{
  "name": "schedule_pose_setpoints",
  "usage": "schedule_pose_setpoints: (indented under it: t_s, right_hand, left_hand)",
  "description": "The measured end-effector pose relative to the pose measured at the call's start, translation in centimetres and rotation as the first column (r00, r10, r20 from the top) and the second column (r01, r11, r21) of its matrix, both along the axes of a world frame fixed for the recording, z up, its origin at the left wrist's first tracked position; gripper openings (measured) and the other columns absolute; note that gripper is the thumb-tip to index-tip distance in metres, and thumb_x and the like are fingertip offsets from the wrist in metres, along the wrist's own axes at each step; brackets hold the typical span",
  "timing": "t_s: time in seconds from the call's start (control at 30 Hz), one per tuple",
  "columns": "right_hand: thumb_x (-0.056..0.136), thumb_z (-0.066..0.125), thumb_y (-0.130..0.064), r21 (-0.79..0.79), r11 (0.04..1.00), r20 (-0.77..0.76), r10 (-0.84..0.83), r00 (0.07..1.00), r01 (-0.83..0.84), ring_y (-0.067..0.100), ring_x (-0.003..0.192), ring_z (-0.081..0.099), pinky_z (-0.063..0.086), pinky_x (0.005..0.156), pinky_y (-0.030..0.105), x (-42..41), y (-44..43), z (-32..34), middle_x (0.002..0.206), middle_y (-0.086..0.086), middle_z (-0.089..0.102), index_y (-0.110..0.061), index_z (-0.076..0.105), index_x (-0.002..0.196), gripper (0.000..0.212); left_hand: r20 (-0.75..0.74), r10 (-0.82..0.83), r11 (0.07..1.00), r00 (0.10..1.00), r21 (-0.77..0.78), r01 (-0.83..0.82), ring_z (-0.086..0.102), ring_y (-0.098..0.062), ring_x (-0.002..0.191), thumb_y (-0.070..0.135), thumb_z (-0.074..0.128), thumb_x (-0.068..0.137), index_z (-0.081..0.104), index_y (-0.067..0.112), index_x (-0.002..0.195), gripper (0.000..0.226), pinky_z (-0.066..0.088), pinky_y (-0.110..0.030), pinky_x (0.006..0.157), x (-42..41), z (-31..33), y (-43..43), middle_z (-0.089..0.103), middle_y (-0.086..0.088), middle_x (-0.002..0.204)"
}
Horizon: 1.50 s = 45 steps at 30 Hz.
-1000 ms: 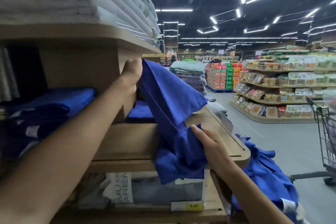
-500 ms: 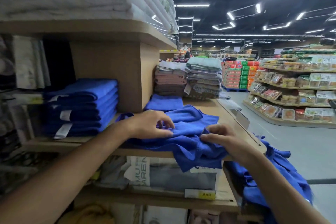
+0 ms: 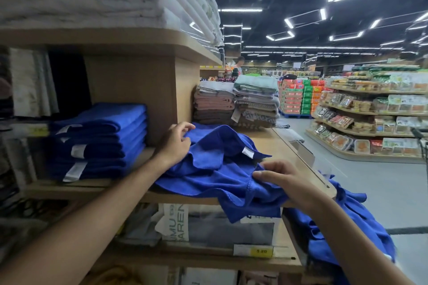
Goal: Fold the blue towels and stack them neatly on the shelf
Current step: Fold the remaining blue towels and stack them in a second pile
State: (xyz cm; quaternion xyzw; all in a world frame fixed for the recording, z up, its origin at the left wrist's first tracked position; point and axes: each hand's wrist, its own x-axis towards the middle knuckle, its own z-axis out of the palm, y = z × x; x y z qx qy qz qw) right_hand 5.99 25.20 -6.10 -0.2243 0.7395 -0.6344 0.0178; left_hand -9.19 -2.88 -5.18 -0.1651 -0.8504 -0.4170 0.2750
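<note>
Two hands on rumpled blue towel (image 3: 220, 169) mid-frame: left hand (image 3: 174, 146) pinches far edge, right hand (image 3: 284, 180) grips near fold; overhanging corner may drag it off shelf (image 3: 284, 143)

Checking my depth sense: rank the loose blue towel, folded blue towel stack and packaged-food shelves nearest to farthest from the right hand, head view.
1. loose blue towel, held by the right hand.
2. folded blue towel stack, left on the shelf.
3. packaged-food shelves, right, across the aisle.
</note>
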Motion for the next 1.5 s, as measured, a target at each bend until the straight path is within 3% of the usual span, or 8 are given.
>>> schedule_pose_setpoints:
  t_s: [0.1,0.27,0.37,0.57,0.73,0.9,1.2,1.5]
  right_hand:
    - [0.081,0.078,-0.037,-0.005,1.000,0.014,-0.010,1.000,0.010,0.012,0.066,0.063,0.048,0.054,0.019,-0.1,0.0,0.0,0.073,0.002,0.068,-0.018,0.072,0.073,0.021]
    - [0.091,0.073,-0.025,-0.030,0.999,0.018,-0.011,1.000,0.012,0.011,0.064,0.063,0.048,0.053,0.018,0.2,-0.2,0.1,0.071,0.001,0.068,-0.020,0.072,0.072,0.020]
    - [0.094,0.071,-0.022,-0.019,1.000,0.024,-0.024,0.999,0.025,0.012,0.064,0.064,0.048,0.053,0.019,0.5,-0.3,0.3,0.072,0.002,0.068,-0.020,0.072,0.072,0.022]
    - [0.099,0.061,-0.015,-0.073,0.987,0.036,-0.139,0.990,0.142,0.014,0.075,0.069,0.054,0.063,0.022,0.3,-1.0,0.3,0.086,0.008,0.074,-0.010,0.074,0.093,0.014]
    - [0.098,0.058,-0.025,-0.081,0.997,-0.277,-0.036,0.960,0.014,0.012,0.089,0.067,0.053,0.074,0.020,0.9,-3.5,4.7,0.097,0.003,0.075,-0.012,0.077,0.107,0.025]
    - [0.094,0.071,-0.011,-0.051,0.983,-0.518,-0.176,0.837,0.175,-0.001,0.078,0.063,0.047,0.070,0.010,-0.5,-6.1,11.0,0.084,-0.008,0.075,-0.021,0.079,0.091,0.013]
    - [0.082,0.083,-0.025,-0.094,0.866,-0.687,-0.413,0.598,0.491,-0.007,0.061,0.059,0.044,0.056,0.009,-2.4,-6.6,15.4,0.068,-0.023,0.067,-0.030,0.068,0.070,0.020]
    - [0.094,0.072,-0.023,-0.021,0.928,-0.635,-0.299,0.712,0.371,0.003,0.066,0.056,0.047,0.062,0.019,0.0,-5.4,20.0,0.072,-0.006,0.064,-0.013,0.067,0.077,0.020]
  left_hand:
    - [-0.345,-0.224,0.939,0.911,-0.327,0.107,0.059,-0.004,0.093,0.028,0.064,0.091,0.072,0.032,0.098,0.011,0.049,-0.032,0.089,1.7,0.7,-0.1,0.063,0.016,0.102]
    - [0.104,-0.270,0.599,0.957,-0.760,0.252,0.057,0.003,0.103,0.062,0.062,0.084,0.068,0.039,0.115,0.039,0.047,-0.024,0.091,3.4,1.4,0.1,0.063,0.023,0.112]
    - [0.090,-0.231,0.711,0.969,-0.664,0.232,0.062,-0.001,0.090,0.029,0.067,0.092,0.075,0.028,0.107,0.018,0.051,-0.029,0.088,3.3,1.3,0.1,0.067,0.017,0.097]
    - [0.045,-0.228,0.968,0.973,-0.099,0.232,0.060,-0.006,0.066,0.030,0.065,0.090,0.064,0.028,0.078,0.011,0.047,-0.028,0.067,3.9,2.3,0.8,0.067,0.014,0.070]
    - [0.034,-0.417,0.869,0.908,0.308,0.388,0.061,-0.022,0.084,0.015,0.057,0.100,0.063,0.016,0.089,0.013,0.048,-0.040,0.078,6.3,5.9,3.0,0.070,-0.021,0.093]
    - [0.065,-0.618,0.702,0.783,0.494,0.513,0.072,-0.015,0.080,0.024,0.063,0.099,0.079,0.021,0.096,0.017,0.058,-0.026,0.065,8.8,9.3,4.3,0.078,-0.007,0.095]
    - [0.014,-0.669,0.634,0.743,0.533,0.560,0.074,-0.023,0.094,0.039,0.070,0.091,0.079,0.020,0.101,0.023,0.060,-0.029,0.075,10.8,12.4,4.5,0.077,-0.010,0.104]
    - [-0.089,-0.634,0.704,0.768,0.347,0.620,0.071,-0.009,0.090,0.023,0.060,0.101,0.077,0.019,0.096,0.018,0.056,-0.022,0.075,12.0,18.7,4.6,0.077,-0.001,0.098]
